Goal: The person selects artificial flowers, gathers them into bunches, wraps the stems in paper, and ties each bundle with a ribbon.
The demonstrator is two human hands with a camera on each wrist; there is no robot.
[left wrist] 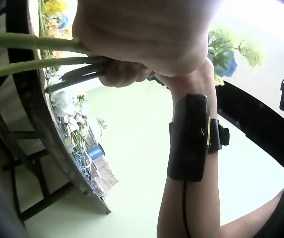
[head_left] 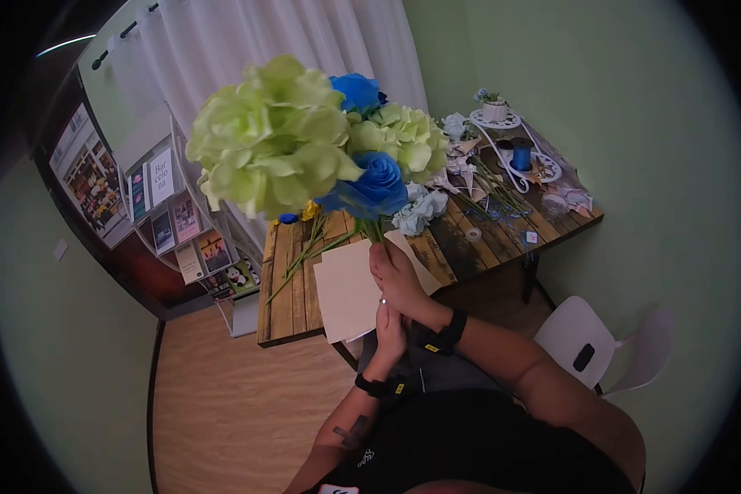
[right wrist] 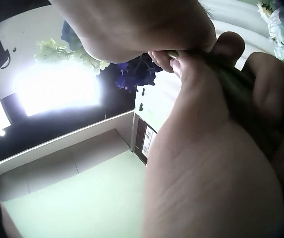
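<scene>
Both hands grip one bunch of stems, fingers curled tight: left hand point(head_left: 389, 328) lower, right hand point(head_left: 399, 276) just above. From them the bouquet point(head_left: 305, 136) runs up and leftward, blooms high over the table point(head_left: 292, 305).
</scene>
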